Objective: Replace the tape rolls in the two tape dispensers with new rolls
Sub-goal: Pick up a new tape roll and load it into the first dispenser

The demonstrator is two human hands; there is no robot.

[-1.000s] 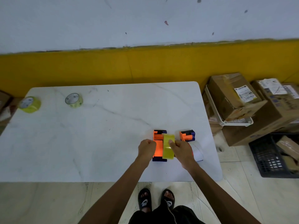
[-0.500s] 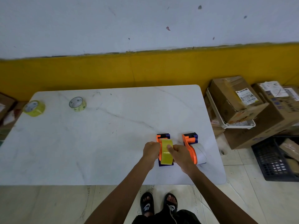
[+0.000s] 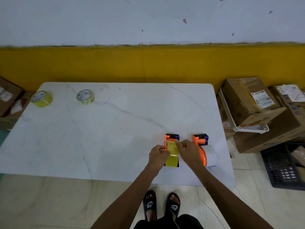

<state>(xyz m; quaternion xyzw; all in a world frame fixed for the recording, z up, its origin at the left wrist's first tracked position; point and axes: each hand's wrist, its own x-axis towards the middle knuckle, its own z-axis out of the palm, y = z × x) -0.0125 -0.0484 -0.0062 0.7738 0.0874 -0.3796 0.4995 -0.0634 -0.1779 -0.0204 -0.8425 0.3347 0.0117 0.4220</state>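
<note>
On the smooth, grey-veined white marble table [image 3: 99, 138], near its front right corner, stands an orange-and-navy plastic dispenser [image 3: 171, 139] loaded with a glossy yellow tape roll [image 3: 172, 156]. The left hand [image 3: 157, 157] grips its left side; the right hand [image 3: 188, 151] pinches at the tape's far end. Just right of it sits a second dispenser [image 3: 200, 141] holding a matte white roll [image 3: 210, 155]. Two yellowish rolls [image 3: 42, 98] [image 3: 85, 97] lie at the table's far left. The black slides [image 3: 150, 205] read NIKE.

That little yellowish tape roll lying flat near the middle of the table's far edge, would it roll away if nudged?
Probably not: the tape roll lies flat on the table, so it would likely slide. It looks hollow, so probably light. On edge, it might roll.
</note>
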